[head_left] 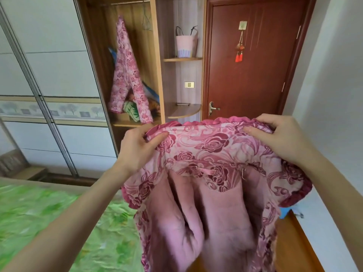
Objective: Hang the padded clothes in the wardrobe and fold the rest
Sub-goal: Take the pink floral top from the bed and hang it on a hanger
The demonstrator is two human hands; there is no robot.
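Observation:
I hold a padded pink jacket (212,173) with a dark rose pattern up in front of me, its plush pink lining facing me. My left hand (137,148) pinches the ruffled collar edge at the left. My right hand (279,138) grips the same edge at the right. Beyond it stands the open wardrobe (157,61), where a matching rose-patterned padded garment (127,75) hangs from the rail. An empty wire hanger (146,20) hangs to its right.
Folded colourful items (133,111) lie on the wardrobe shelf. Side shelves hold a pink bag (185,45) and a phone (183,104). A brown door (251,65) is shut at the right. A bed with a green sheet (49,222) lies at lower left. Sliding wardrobe panels (49,75) fill the left.

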